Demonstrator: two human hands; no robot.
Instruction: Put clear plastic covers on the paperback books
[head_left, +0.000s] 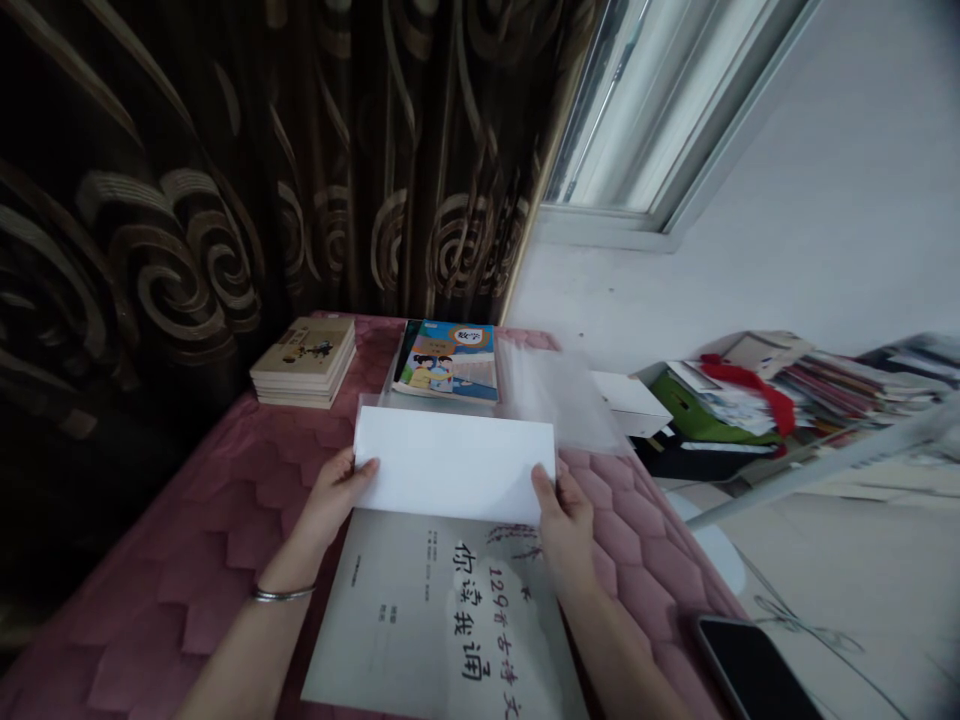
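My left hand (337, 497) and my right hand (564, 515) grip a blank white sheet (454, 465) by its two sides, thumbs on top and fingers underneath. Clear plastic shows along the sheet's far edge and sides. Just below it lies a pale grey book (397, 610) with dark Chinese lettering turned sideways. The sheet's near edge meets or overlaps this book; I cannot tell whether the two are joined. A silver bangle circles my left wrist.
On the pink quilted surface (255, 500), small books (304, 360) are stacked at the far left. A blue-covered textbook (450, 360) and clear plastic sheets (574, 400) lie beyond my hands. A phone (754, 665) rests at right. Piled papers (840, 385) stand by the wall.
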